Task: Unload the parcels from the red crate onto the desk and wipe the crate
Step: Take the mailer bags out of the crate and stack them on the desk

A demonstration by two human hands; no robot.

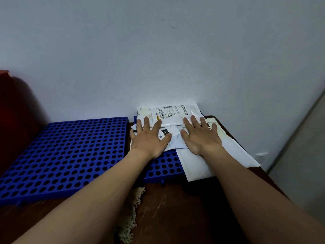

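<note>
A pile of white parcels lies against the wall on the right blue perforated mat [158, 166]. The top parcel [175, 113] carries a printed shipping label. My left hand [149, 138] lies flat on the pile's left part, fingers spread, touching the top parcel's near edge. Palm down on the right part rests my right hand [200, 136], over a long white padded mailer [195, 166] that reaches toward me. Neither hand grips anything. A slice of the red crate [10, 110] shows at the far left edge.
A larger blue perforated mat [70, 155] covers the left of the dark wooden desk [184, 208]. A frayed cream cloth [131, 217] lies on the desk between my forearms. The white wall stands right behind the parcels. The desk's right edge drops off by a grey floor.
</note>
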